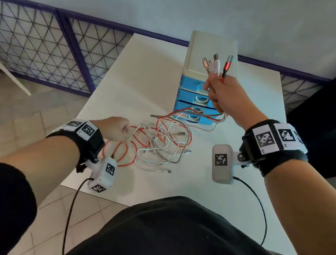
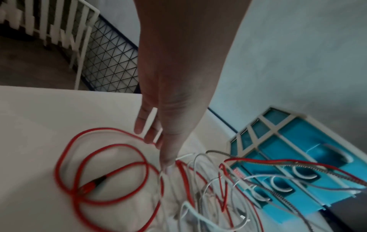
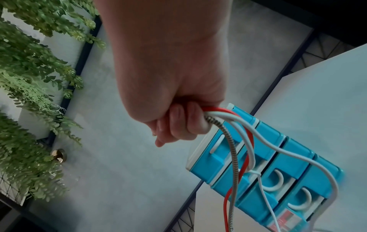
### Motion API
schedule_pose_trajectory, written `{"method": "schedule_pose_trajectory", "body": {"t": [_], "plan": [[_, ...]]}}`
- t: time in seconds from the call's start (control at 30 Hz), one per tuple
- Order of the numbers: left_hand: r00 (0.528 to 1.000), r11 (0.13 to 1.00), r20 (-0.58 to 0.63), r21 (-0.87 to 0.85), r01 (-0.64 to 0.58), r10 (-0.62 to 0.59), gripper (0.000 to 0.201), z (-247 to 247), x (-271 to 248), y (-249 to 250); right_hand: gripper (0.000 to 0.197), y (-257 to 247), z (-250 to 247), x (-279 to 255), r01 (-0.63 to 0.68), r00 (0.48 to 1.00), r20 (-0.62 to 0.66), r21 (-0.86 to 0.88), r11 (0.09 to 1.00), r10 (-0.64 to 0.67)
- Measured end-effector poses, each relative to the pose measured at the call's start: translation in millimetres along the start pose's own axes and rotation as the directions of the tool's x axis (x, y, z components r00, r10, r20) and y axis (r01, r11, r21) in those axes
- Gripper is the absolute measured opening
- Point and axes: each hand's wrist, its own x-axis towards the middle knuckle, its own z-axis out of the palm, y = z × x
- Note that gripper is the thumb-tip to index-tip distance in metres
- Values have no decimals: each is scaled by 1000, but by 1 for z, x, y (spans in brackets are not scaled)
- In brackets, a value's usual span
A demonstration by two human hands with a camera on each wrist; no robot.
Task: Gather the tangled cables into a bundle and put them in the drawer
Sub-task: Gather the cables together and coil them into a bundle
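A tangle of red, white and braided grey cables [image 1: 160, 145] lies on the white table [image 1: 149, 65] in front of me. My right hand [image 1: 218, 91] is raised before the blue drawer unit [image 1: 192, 83] and grips one end of several cables, their plugs [image 1: 216, 65] sticking up above the fist. In the right wrist view the cables [image 3: 234, 125] hang out of that fist [image 3: 178, 125] across the drawer fronts [image 3: 278, 157], which look closed. My left hand [image 1: 117, 129] sits at the tangle's left edge, fingers curled, pinching red and white strands [image 2: 168, 168].
The drawer unit's white top [image 1: 211, 47] stands at the table's far middle. A purple-framed mesh fence [image 1: 45, 47] runs behind the table, with tiled floor [image 1: 25, 119] to the left. Green hanging plants [image 3: 29, 78] show in the right wrist view.
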Motion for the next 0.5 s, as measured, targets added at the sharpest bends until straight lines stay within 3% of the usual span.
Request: {"method": "schedule_pose_trajectory", "body": {"t": [0.1, 0.2, 0.33, 0.4, 0.5], "plan": [[988, 994, 121, 72, 87, -96, 46, 24, -5, -9, 39, 4, 1, -4, -5, 1000, 22, -26, 1000, 6], [990, 963, 99, 258, 73, -102, 63, 52, -6, -14, 38, 8, -2, -8, -21, 999, 31, -40, 999, 22], [998, 977, 60, 215, 9, -23, 25, 65, -3, -19, 37, 16, -5, -13, -48, 998, 31, -34, 998, 49], [998, 977, 61, 214, -11, -2, 16, 65, -3, -15, 38, 20, -6, -14, -57, 998, 33, -38, 998, 58], [997, 958, -48, 284, -45, 62, 8, 65, -5, -3, 38, 25, -5, -15, -72, 996, 42, -53, 996, 74]]}}
